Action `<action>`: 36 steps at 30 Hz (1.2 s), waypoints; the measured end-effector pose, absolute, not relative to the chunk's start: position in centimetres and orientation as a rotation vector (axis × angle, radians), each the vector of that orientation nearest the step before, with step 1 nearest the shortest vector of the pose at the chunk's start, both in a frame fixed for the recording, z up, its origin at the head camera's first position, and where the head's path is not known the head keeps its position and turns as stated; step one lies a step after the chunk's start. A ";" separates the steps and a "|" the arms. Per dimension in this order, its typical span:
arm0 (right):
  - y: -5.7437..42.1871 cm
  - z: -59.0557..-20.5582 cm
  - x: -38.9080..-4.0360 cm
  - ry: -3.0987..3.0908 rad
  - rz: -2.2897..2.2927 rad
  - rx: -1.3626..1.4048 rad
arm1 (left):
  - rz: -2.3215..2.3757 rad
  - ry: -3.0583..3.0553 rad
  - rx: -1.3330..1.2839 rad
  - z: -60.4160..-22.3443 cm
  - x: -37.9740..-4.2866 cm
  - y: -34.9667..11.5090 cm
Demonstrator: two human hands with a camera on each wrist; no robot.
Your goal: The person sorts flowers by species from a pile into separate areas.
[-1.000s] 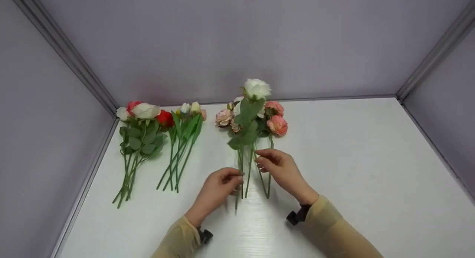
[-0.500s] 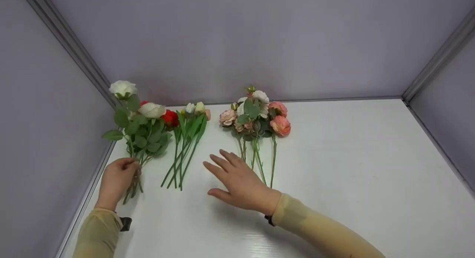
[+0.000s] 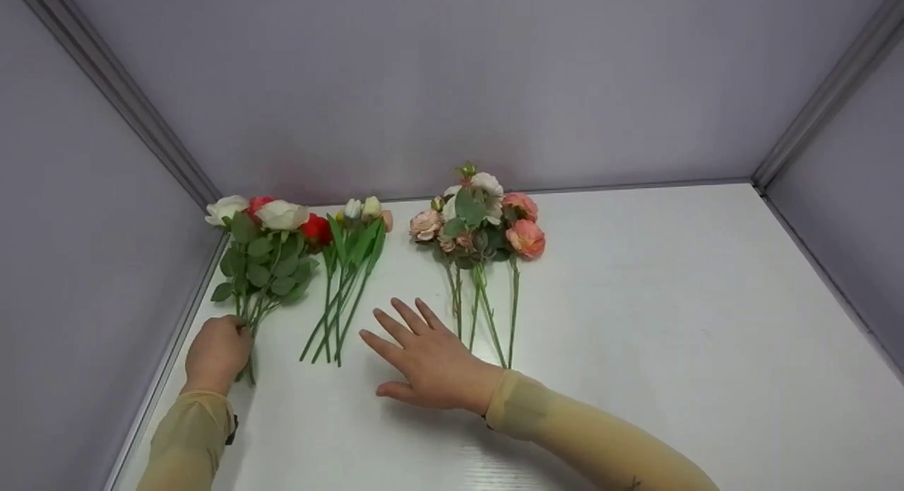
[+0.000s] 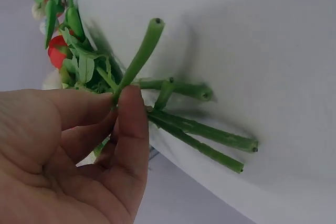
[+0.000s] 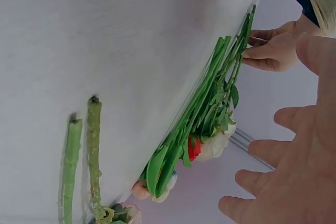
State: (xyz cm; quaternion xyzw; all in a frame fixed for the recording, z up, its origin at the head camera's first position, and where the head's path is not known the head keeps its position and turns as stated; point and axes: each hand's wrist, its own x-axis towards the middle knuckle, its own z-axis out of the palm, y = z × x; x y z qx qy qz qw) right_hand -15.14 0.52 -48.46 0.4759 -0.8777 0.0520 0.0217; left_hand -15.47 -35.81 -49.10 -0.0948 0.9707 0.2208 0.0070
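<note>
At the left end of the table my left hand (image 3: 217,353) pinches the green stem (image 4: 143,53) of a white rose (image 3: 226,210) between thumb and fingers. The rose lies along a bunch of roses (image 3: 282,214) with red and white heads and leafy stems. Several other stem ends of that bunch stick out beyond the fingertips in the left wrist view. My right hand (image 3: 431,364) is spread flat in the air with straight fingers, holding nothing. It is in front of the stems of the middle bunch and hides part of them.
Several tulips (image 3: 357,247) with green leaves lie just right of the roses. Farther right is a bunch of pink, white and coral flowers (image 3: 526,238). Grey walls (image 3: 452,81) enclose the white table (image 3: 671,321) at the back and sides.
My left hand has carried the white rose from the middle bunch to the left bunch and lowered it there. My right hand has moved left and spread its fingers.
</note>
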 end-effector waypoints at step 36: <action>1.2 -50.1 -15.2 -2.782 0.177 1.427 | 0.702 3.038 -0.296 -49.5 -14.8 -34.5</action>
